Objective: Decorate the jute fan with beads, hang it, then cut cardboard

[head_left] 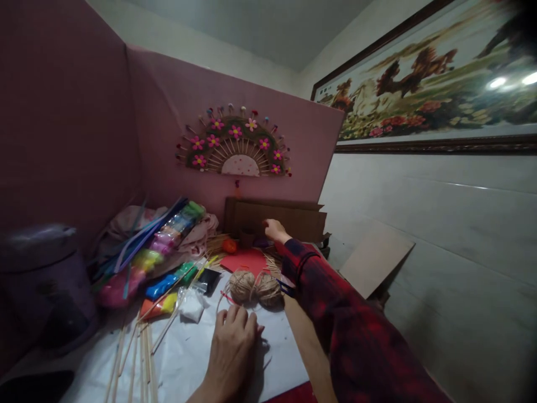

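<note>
My left hand (234, 338) rests on the white sheet (188, 358) in front, knuckles up and fingers curled under, so whatever they enclose is hidden. Just beyond its fingers lie two balls of tan twine (242, 286), side by side, with a loose strand by the left one. My right hand (276, 230) reaches to the back, in front of the brown cardboard (274, 215). Its fingers are bent together, and I cannot make out anything in them. Near it are a small dark brown cup (246, 238), an orange ball (229, 245) and a red sheet (245, 261).
Colourful clay packets (161, 286) and thin wooden sticks (145, 352) lie on the left, near a purple bin (46, 285). A fan-shaped flower decoration (235, 143) hangs on the pink panel (163, 95). A cardboard piece (377, 254) leans at the right wall.
</note>
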A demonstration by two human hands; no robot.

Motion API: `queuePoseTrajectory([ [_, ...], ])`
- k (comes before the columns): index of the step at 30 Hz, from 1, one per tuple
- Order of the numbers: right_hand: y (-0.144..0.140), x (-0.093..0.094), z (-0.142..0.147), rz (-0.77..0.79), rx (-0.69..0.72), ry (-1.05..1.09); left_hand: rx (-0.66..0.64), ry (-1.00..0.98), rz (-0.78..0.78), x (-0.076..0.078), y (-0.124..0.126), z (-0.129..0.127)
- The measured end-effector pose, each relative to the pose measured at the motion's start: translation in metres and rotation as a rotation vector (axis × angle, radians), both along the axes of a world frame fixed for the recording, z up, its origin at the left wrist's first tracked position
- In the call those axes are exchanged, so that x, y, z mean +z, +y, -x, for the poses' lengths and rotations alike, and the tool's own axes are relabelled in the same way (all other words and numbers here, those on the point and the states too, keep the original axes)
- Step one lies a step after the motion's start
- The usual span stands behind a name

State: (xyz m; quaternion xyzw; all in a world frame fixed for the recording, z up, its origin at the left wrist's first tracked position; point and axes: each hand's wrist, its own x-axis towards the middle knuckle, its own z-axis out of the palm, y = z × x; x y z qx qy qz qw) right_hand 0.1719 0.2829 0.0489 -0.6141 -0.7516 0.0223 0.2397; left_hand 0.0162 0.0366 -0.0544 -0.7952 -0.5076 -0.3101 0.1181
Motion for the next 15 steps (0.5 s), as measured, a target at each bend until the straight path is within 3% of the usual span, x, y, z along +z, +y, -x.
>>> queuePoseTrajectory([
  [5, 0.034, -0.031, 0.004, -0.055, 0.033, -0.085, -0.064, -0.062, -0.119, -0.027, 0.017, 0.002],
  [9, 0.045, -0.045, 0.006, -0.091, 0.028, -0.118, -0.115, -0.053, -0.149, -0.039, 0.023, 0.005],
  [15, 0.055, -0.041, -0.002, -0.138, 0.0, -0.08, -0.136, -0.029, -0.135, -0.041, 0.023, 0.01],
])
